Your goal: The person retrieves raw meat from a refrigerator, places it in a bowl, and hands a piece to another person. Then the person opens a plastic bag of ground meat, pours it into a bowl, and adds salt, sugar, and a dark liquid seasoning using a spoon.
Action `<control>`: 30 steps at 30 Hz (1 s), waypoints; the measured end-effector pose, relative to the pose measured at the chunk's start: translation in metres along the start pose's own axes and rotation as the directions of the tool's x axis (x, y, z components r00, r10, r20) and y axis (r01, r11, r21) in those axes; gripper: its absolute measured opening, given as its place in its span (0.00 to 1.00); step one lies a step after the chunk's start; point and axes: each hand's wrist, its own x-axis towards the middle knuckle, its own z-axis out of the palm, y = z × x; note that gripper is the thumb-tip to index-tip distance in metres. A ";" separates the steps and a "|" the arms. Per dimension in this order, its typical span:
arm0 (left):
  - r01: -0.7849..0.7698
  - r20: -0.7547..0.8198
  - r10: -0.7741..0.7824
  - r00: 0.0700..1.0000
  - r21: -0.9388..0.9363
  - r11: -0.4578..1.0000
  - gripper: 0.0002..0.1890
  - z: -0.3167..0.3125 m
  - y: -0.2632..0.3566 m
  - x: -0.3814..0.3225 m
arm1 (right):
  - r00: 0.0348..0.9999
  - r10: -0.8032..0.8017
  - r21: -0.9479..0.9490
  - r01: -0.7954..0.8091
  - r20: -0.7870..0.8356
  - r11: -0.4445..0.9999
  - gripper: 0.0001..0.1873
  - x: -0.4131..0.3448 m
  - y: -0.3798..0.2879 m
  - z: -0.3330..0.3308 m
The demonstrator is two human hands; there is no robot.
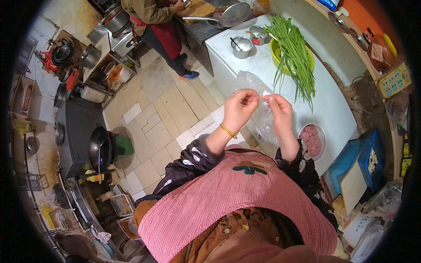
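Observation:
A clear plastic bag point(263, 120) hangs between my hands, over the edge of a white worktop point(332, 111). My left hand point(241, 107) pinches the bag's upper part between thumb and fingers; a gold bangle circles that wrist. Close beside it, my right hand point(279, 110) grips the same bag with its fingertips. To the right, a white bowl of raw minced meat point(310, 141) stands near my right forearm. Long green garlic chives point(292, 52) lie across a yellow-green basin point(310, 62) beyond my hands. Two metal pots, one holding white powder point(242, 47) and a black-handled spoon, stand left of the basin.
Another person in a red apron point(169, 37) stands at a dark counter with a cutting board point(199, 10) and a long-handled strainer point(235, 14). A black wok point(99, 148) and a green bin point(124, 146) are at the left. Blue baskets point(373, 161) stand at the right.

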 end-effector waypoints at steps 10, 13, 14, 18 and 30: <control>0.228 -0.135 -0.300 0.944 -0.391 0.892 0.05 -0.068 -0.035 -0.008 | 0.999 0.042 0.449 -0.037 -0.001 0.893 0.10 0.008 -0.010 -0.019; 0.251 -0.155 -0.339 0.928 -0.413 0.876 0.06 -0.071 -0.042 -0.015 | 0.991 -0.131 -0.073 0.132 0.017 0.989 0.10 0.008 -0.010 -0.020; 0.265 -0.150 -0.356 0.922 -0.424 0.866 0.06 -0.071 -0.043 -0.016 | 0.998 -0.068 -0.030 0.068 0.011 0.997 0.10 0.008 -0.011 -0.022; 0.251 -0.121 -0.351 0.929 -0.491 0.834 0.07 -0.065 -0.043 -0.013 | 0.965 0.236 0.803 -0.229 0.113 0.550 0.13 0.010 -0.013 -0.024; 0.034 -0.193 -0.110 0.975 -0.357 0.934 0.29 -0.038 -0.055 0.009 | 0.952 0.247 0.835 -0.283 0.183 0.472 0.16 0.007 -0.021 -0.016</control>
